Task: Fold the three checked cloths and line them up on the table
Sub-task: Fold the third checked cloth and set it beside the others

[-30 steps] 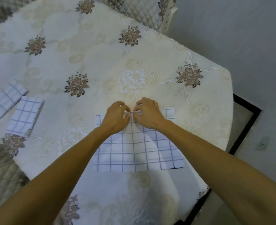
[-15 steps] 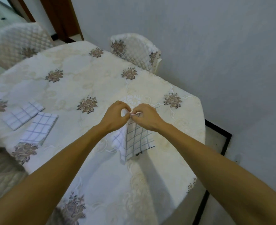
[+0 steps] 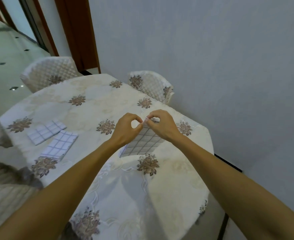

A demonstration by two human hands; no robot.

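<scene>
The left hand (image 3: pixel 125 130) and right hand (image 3: pixel 161 125) each pinch the top edge of the third checked cloth (image 3: pixel 142 142), suspending it above the table (image 3: pixel 160 196) centre, apparently to hang straight for folding, while two folded cloths (image 3: pixel 60 144) lie near the table's left edge.
</scene>
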